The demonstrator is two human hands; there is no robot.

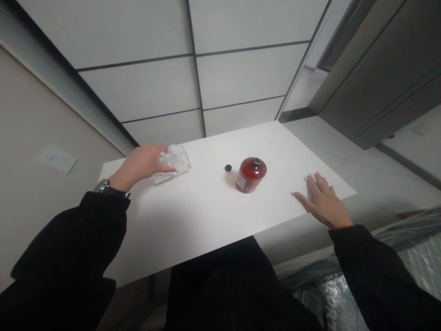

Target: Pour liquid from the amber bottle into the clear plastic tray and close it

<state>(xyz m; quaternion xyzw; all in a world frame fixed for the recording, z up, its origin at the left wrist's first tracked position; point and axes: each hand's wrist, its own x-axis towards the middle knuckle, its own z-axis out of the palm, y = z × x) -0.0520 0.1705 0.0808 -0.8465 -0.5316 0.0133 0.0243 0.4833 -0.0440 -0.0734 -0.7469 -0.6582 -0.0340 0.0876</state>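
On the left of the white table, my left hand is closed on a tissue pack in crinkled, see-through wrapping. The pack lies at the table's far left, partly covered by my fingers and thumb. My right hand lies flat near the right end, its thumb spread away from the fingers. Something small and white, perhaps a folded tissue, shows beneath those fingers. Between my hands a reddish-brown bottle with a pale label stands upright with its mouth uncovered. Just left of it sits a small black cap.
White sliding panels with dark strips rise behind the table. A wall socket is at the left. On the right stands a grey cabinet, and plastic-wrapped material lies at the lower right.
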